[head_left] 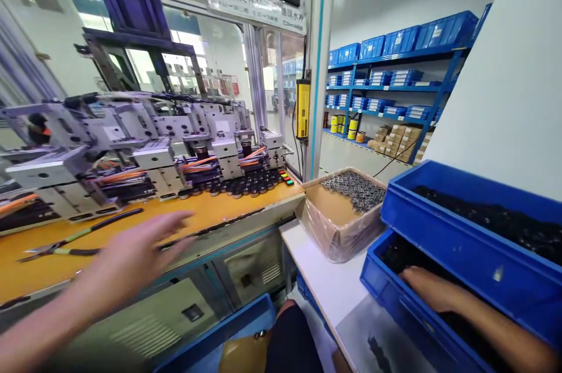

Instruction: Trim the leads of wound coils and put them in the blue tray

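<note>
My left hand (pixel 136 247) is stretched out over the front edge of the orange worktop (pixel 206 209), slightly blurred, with fingers and thumb apart and nothing visible in them. Long-handled pliers (pixel 83 238) lie on the worktop just behind it. My right hand (pixel 428 286) reaches into the lower blue bin (pixel 408 303), which holds small black parts (pixel 395 253). Its fingers are hidden down among them. Several round black parts (pixel 246 183) stand in rows at the foot of the machine (pixel 162 156).
An upper blue bin (pixel 474 238) full of black parts overlaps the lower one. Beside it, a plastic-lined cardboard box (pixel 333 209) holds small metal parts (pixel 357 185). A blue tray (pixel 215 338) sits low near my legs. A yellow sensor bar (pixel 302 109) is fixed to the machine frame.
</note>
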Tool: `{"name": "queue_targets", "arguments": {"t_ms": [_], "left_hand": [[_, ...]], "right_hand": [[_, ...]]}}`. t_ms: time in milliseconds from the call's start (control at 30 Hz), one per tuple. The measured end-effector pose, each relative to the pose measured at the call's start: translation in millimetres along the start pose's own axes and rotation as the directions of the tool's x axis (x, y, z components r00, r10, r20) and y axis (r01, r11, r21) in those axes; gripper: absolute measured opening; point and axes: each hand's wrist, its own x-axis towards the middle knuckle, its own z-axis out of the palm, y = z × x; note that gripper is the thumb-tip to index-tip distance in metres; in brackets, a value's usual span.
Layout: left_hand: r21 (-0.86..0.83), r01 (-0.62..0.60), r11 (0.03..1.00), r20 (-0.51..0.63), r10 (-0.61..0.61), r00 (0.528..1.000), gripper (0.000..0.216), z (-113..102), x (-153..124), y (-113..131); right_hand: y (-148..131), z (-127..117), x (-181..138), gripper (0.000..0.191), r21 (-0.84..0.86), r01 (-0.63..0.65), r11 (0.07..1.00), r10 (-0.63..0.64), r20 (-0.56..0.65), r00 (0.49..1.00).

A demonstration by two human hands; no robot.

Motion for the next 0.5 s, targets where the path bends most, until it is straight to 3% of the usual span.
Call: {"name": "queue_targets", "arguments": {"t_ms": [33,100,200,300,400,500], "left_hand": [[0.079,-0.108,0.991,0.088,0.101,0.991,0.028,22,15,20],[0.081,-0.272,0.959,0.319,0.234,0.918,0.029,83,46,67],[-0.024,-0.333,0.943,0.454,0.307,0.836,0.028,186,84,132],[-0.094,-0.301,0.949,0.535,0.303,0.789,0.026,267,101,173],[-0.111,-0.245,0.963,0.571,0.263,0.778,0.024,313,104,187],[-0.122,-0.197,0.973,0.578,0.231,0.783,0.024,336,108,190]], "right_hand": [[0,-1,1,0.017,0.0,-0.014,1.0,0.014,0.003,1.0],[1,-3,0,0.018,-0.003,-0.047,0.999,0.047,0.001,0.999],[-2,-5,-7,0.023,-0.017,-0.069,0.997,0.069,-0.014,0.998],[-7,-5,-12,0.028,-0.037,-0.064,0.997,0.064,-0.011,0.998],[-7,-6,-14,0.029,-0.067,-0.071,0.995,0.07,-0.021,0.997],[-4,-6,-14,0.031,-0.077,-0.068,0.995,0.064,-0.055,0.996]]}}
